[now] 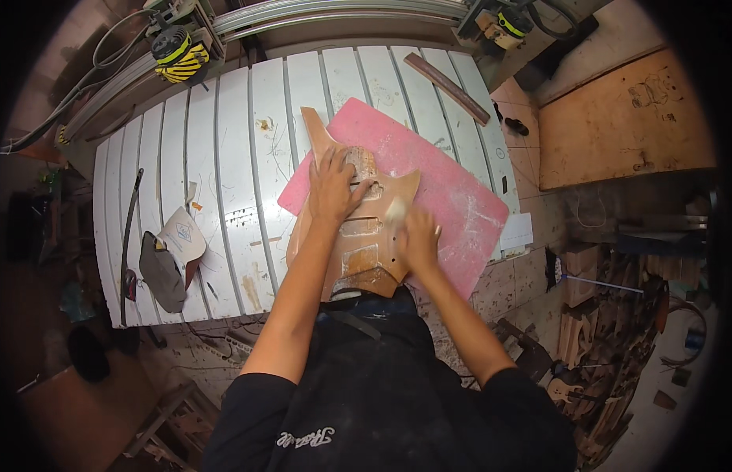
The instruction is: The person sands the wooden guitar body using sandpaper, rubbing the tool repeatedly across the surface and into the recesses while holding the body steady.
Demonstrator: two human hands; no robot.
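Note:
A wooden electric guitar body [387,250] with routed cavities lies on a pink sheet [456,212], its lower end close against my dark clothing. Flat on its upper left part rests my left hand [332,187], fingers spread and holding nothing. My right hand [419,238] is at the body's right side, blurred by motion. Its fingers are closed on a small pale piece [397,211], too smeared to name, against the wood. Another wooden piece [316,130] sticks out beyond the body's upper left; how the two are joined or stacked is hidden.
The slatted white table [236,189] holds a cap [177,244] at left, a thin black strip [132,228] and a brown wooden bar [447,88] at the far right. A machine gantry [342,17] crosses the back. Wood pieces [582,334] crowd the right side.

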